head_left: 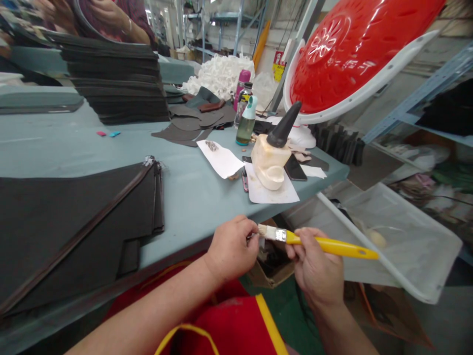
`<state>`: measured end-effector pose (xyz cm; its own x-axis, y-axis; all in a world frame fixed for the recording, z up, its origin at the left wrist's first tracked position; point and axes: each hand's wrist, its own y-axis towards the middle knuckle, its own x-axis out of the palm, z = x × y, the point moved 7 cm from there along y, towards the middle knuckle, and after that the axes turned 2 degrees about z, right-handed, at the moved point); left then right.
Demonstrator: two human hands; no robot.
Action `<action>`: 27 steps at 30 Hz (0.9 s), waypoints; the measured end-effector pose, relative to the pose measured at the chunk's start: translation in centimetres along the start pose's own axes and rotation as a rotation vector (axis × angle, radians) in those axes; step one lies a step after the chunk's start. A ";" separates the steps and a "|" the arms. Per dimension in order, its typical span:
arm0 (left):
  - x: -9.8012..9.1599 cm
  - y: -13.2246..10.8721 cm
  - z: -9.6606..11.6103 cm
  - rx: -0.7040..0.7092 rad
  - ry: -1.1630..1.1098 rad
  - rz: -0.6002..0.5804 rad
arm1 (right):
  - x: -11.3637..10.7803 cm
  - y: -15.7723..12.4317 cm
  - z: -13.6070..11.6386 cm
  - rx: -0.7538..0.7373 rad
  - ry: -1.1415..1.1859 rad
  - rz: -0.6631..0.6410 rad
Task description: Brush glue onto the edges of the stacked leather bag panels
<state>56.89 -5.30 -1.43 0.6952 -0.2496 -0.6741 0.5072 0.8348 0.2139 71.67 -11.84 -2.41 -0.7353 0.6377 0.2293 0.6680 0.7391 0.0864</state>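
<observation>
right hand [314,264] grips a yellow-handled paste brush [332,246] by the handle, just behind the metal ferrule. left hand [231,249] is curled at the brush's head, fingertips pinched on the pale bristles [266,231]. hands close together, both on the brush, held just past the front edge of the bench [92,153], over an open cardboard box [273,266]. a red apron [229,325] with yellow trim shows below the arms.

on the bench, left of the hands: a stack of dark cut sheets [74,231] with a brown strip along one edge. ahead of the hands: a cream foam block [269,160] with a black cone [284,124] on top, tilted, standing on white paper [269,187]. beyond it, a glue bottle with a teal cap [246,123] and a pink bottle [241,88]. farther back, a tall pile of dark sheets [114,81], with a co-worker's hands [99,15] above it. to the right, off the bench, a clear plastic tray [399,231] with a white rim leans tilted. a red perforated basin [351,54] stands higher up.
</observation>
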 end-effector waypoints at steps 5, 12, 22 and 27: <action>0.3 -0.1 -0.5 -0.001 0.022 -0.003 | 0.5 -0.4 0.4 0.012 -0.058 -0.056; 0.5 -0.2 -0.7 -0.002 0.080 -0.021 | 0.9 -0.5 0.6 -0.004 -0.074 -0.092; 0.4 -0.3 -0.4 0.042 0.191 0.011 | 0.9 -0.8 0.9 0.005 -0.065 -0.108; -0.4 0.3 -1.9 -0.022 0.205 0.071 | 0.2 -0.4 0.2 0.017 0.047 -0.006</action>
<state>55.80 -4.08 -2.45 0.6097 -0.0868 -0.7878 0.4475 0.8581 0.2518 71.27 -11.96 -2.57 -0.7328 0.6229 0.2737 0.6613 0.7467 0.0711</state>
